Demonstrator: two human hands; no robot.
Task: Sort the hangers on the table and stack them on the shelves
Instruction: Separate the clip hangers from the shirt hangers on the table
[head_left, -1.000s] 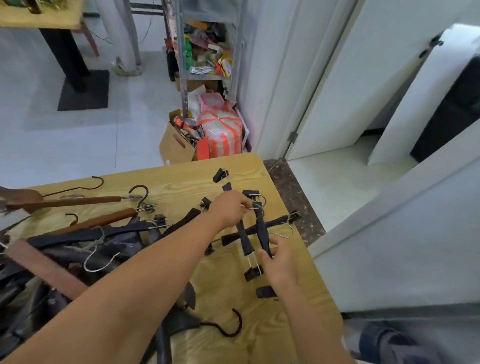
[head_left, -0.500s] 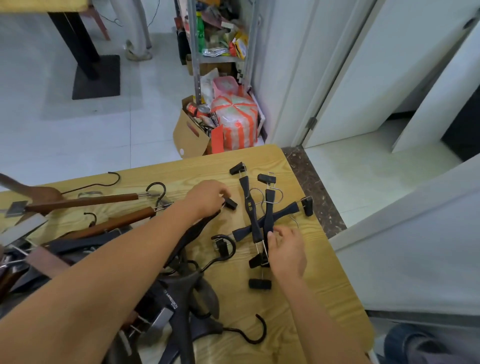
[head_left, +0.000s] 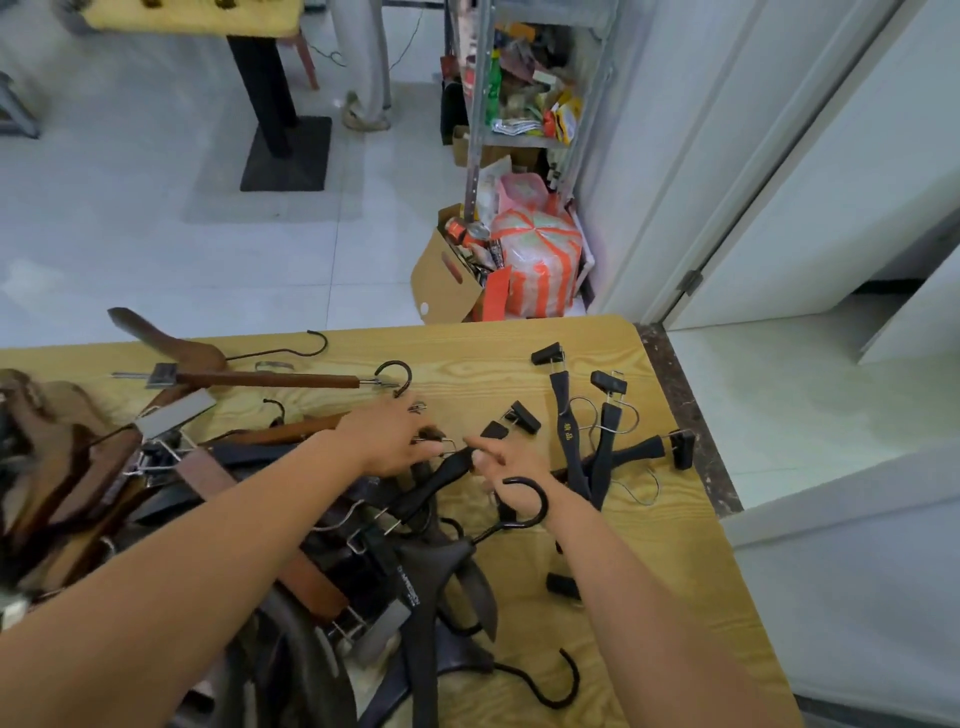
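A tangled pile of black and brown hangers (head_left: 218, 499) covers the left of the wooden table (head_left: 467, 358). Three black clip hangers (head_left: 602, 447) lie crossed in a small group at the right. My left hand (head_left: 389, 441) grips a black clip hanger (head_left: 436, 483) at the pile's right edge, near its metal clip. My right hand (head_left: 506, 467) pinches the upper end of the same hanger's bar. A black hook (head_left: 527, 501) from another hanger curves in front of my right wrist.
Brown wooden hangers (head_left: 260, 379) lie along the table's far side. Beyond the table stand a cluttered metal shelf (head_left: 480, 104), a cardboard box (head_left: 447, 283) and an orange-and-white bag (head_left: 540, 265). A person's legs (head_left: 363, 62) and a black table base (head_left: 285, 156) are farther back.
My right hand left the group of clip hangers and moved left to the hanger that my left hand holds. My left hand stayed at the pile's edge.
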